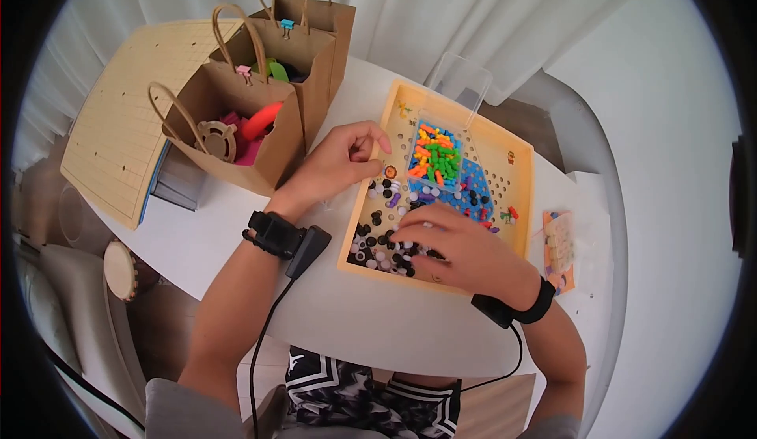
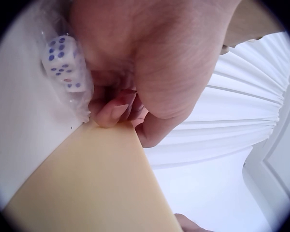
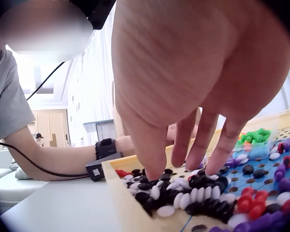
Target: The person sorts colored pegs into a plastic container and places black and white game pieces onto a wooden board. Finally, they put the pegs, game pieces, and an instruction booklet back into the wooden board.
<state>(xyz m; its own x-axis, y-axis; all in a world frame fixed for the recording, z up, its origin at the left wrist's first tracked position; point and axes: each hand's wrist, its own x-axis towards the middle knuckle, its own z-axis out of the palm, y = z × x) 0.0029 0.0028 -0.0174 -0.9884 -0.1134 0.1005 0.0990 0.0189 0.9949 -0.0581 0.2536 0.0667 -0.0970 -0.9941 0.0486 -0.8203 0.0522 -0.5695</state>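
A person's left hand pinches the rim of a yellow tray, bagged dice just beside that hand, while the right hand, fingers spread, hangs low over black and white pieces around its fingertips; bright pegs lie beyond it.

Head view: above bare left hand & bare right hand, facing fwd/down, widest. L wrist view: v. close under that hand, facing along pale-yellow rectangular tray. R wrist: close, low, facing past fingertips to bare left forearm. All 3 share tray.
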